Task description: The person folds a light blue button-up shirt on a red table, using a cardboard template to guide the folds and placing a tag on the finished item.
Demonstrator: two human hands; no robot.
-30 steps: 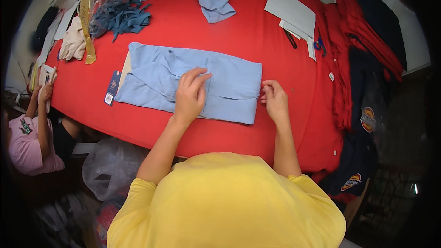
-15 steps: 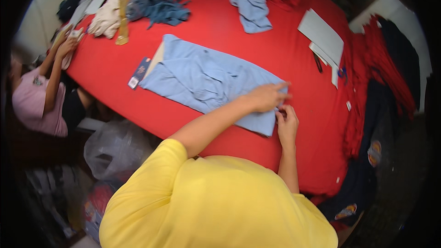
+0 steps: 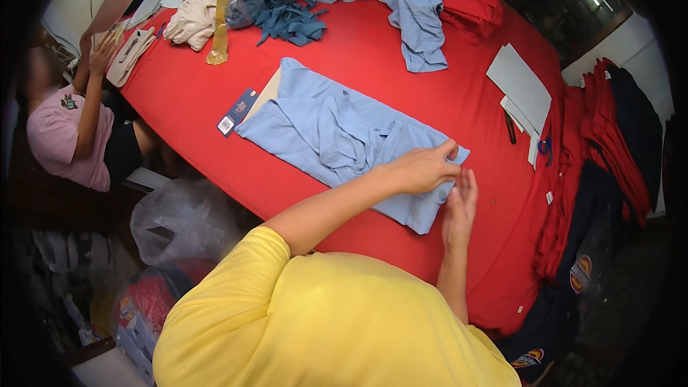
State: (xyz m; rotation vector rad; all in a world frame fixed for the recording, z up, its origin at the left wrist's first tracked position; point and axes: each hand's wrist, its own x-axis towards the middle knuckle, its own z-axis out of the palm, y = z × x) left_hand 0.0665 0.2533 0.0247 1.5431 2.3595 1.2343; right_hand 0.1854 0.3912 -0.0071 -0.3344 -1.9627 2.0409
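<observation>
A light blue garment [image 3: 337, 129] lies folded into a long rectangle, slanting across the red-covered table in front of me. Cream-coloured board shows at its far left end, beside a dark blue hang tag [image 3: 238, 110]. My left hand [image 3: 428, 168] reaches over the near right end of the garment, fingers bent and pinched at its edge. Just beside that edge is my right hand [image 3: 459, 211], its fingers stretched out and close to the left fingertips. Whether the right hand touches the cloth is hard to see.
Another light blue garment [image 3: 419, 18] lies at the back, beside a red cloth stack [image 3: 469, 0]. Teal cloth strips [image 3: 287, 21] lie farther left. White sheets [image 3: 519, 89] and blue-handled scissors [image 3: 545, 147] sit at right. A person in pink [image 3: 72, 129] handles a board at left.
My left fingers have curled in at the garment's edge. The right fingers have straightened from a bent pose. At left, the other person has raised a board.
</observation>
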